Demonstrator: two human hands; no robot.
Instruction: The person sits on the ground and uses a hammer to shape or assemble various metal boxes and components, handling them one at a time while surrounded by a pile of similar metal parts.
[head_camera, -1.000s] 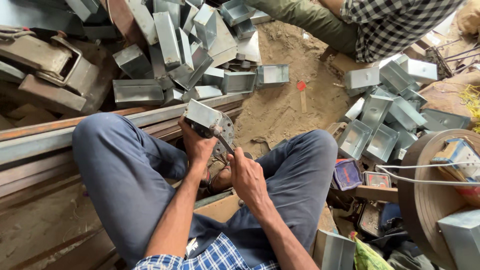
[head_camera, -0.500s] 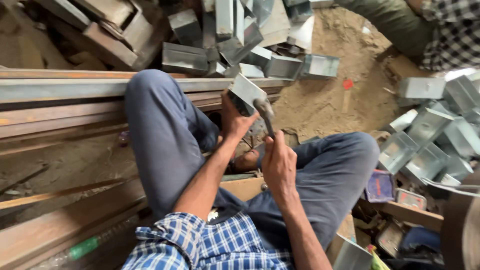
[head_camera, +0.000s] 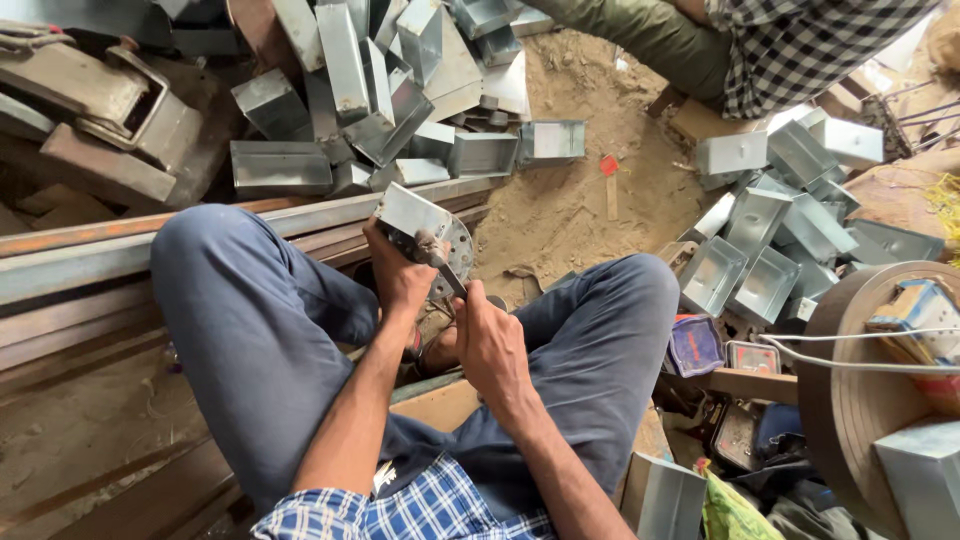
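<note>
Sandy floor; hammer (head_camera: 440, 262) handle slants toward right hand (head_camera: 490, 345).

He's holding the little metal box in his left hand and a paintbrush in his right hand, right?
Not quite. The left hand does hold the small metal box, but the right hand grips a hammer, not a paintbrush. Its head sits against the box. The head view shows this.
</note>
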